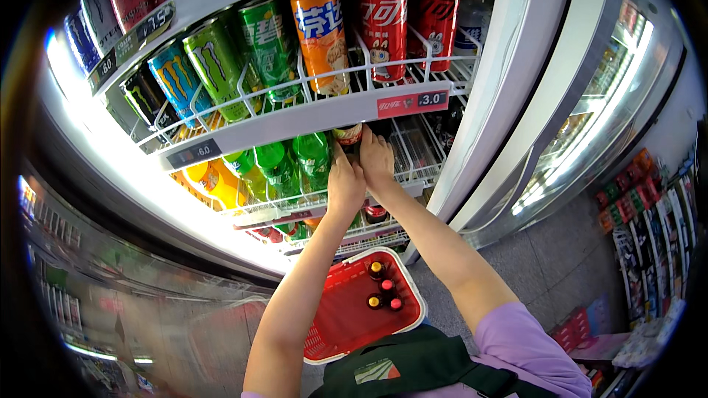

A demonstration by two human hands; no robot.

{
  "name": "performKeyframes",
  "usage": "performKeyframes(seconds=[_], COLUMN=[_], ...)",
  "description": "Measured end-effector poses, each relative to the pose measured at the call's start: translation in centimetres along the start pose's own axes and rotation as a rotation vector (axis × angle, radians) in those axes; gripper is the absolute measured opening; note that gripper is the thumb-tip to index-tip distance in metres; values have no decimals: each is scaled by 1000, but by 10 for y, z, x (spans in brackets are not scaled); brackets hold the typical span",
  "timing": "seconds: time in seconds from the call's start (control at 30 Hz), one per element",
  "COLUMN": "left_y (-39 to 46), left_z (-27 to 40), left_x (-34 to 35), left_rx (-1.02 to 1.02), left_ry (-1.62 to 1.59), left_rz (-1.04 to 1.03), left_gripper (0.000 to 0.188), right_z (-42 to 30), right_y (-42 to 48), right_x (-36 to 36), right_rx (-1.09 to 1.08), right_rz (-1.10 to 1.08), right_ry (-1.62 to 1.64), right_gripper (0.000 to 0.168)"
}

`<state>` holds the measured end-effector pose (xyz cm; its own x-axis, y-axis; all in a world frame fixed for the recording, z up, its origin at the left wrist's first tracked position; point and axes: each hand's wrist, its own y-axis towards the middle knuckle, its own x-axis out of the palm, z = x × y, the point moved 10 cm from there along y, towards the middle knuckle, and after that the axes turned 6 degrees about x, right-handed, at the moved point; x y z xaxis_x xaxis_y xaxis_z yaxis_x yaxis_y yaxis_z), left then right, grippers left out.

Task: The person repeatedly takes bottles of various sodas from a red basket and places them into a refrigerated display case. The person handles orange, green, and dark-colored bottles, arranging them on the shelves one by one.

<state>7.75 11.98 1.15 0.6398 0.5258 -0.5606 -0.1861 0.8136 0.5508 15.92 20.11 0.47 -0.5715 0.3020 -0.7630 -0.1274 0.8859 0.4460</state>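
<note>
Both my hands reach into the middle shelf of a lit drinks fridge, under the can rack. Between them is a dark drink bottle (pixel 348 135) with a pale and reddish label, partly hidden by the shelf edge above. My left hand (pixel 347 181) grips its near left side, while my right hand (pixel 377 159) wraps its right side. Green soda bottles (pixel 312 160) stand in rows just left of my left hand. Right of my right hand, the white wire shelf (pixel 417 146) shows bare rails, with dark bottles (pixel 449 127) at its far right.
Above runs a wire-fronted rack (pixel 332 74) of cans, including an orange can (pixel 321 38) and a red can (pixel 383 27). A red basket (pixel 343 315) below my forearms holds several dark capped bottles (pixel 387 286). The open fridge door (pixel 531 138) stands at the right.
</note>
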Motion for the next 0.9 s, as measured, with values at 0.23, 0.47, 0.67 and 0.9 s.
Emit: performKeyframes(seconds=[0.23,0.47,0.67,0.9], left_y=[-23,-59,-129,-283], left_z=[24,39,3,-130], left_x=[-22,-63,-81,-16], left_rx=[-65,-124,-280,-661], left_ry=[-211,-601,-635,-474], left_rz=[-88,-89,-123,-225], left_gripper=[61,37,25,20], right_z=[-4,-26,-3,70], right_y=[-37,-109,-192,-334], right_x=[-43,-116,-132,-36], right_rx=[-54,-223,-279,229], right_rz=[71,11,-27,-474], right_ry=[275,578,597,711], right_gripper=[87,49,35,33])
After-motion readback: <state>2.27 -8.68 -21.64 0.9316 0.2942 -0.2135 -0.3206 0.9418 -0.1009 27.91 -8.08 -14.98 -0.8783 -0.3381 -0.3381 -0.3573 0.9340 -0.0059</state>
